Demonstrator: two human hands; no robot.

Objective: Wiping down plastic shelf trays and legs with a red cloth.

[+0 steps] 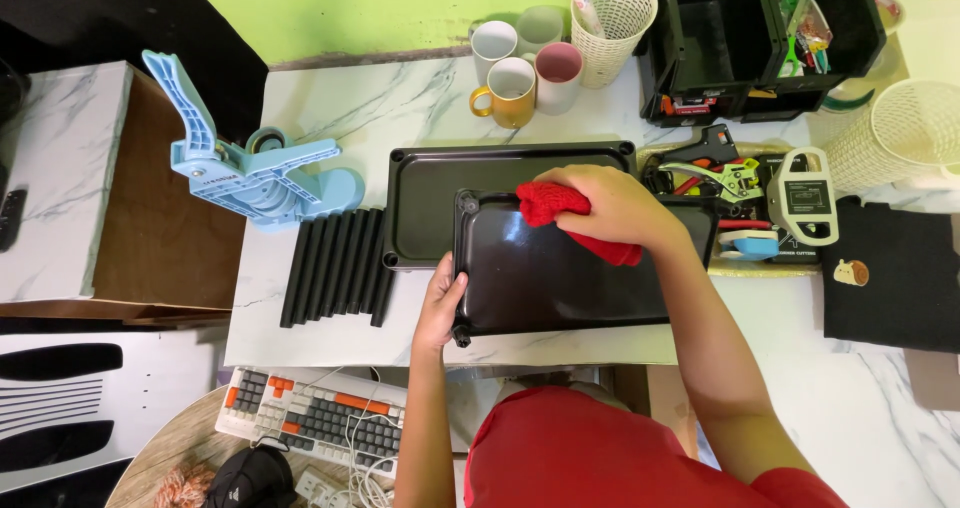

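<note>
We're looking down on a home craft or hobby workbench: a white marble-patterned tabletop (380, 103) against a lime green wall (380, 3), a light blue plastic hand press (255, 163) on it, a row of black plastic tubes (338, 266) beside that, ceramic mugs (525, 63) clustered at the back, white woven plastic baskets (615, 18), black plastic storage bins (755, 38) crammed with small supplies, a tray of hand tools with a glue gun and cutters (715, 168), and an orange-and-grey computer keyboard (315, 413) below
</note>
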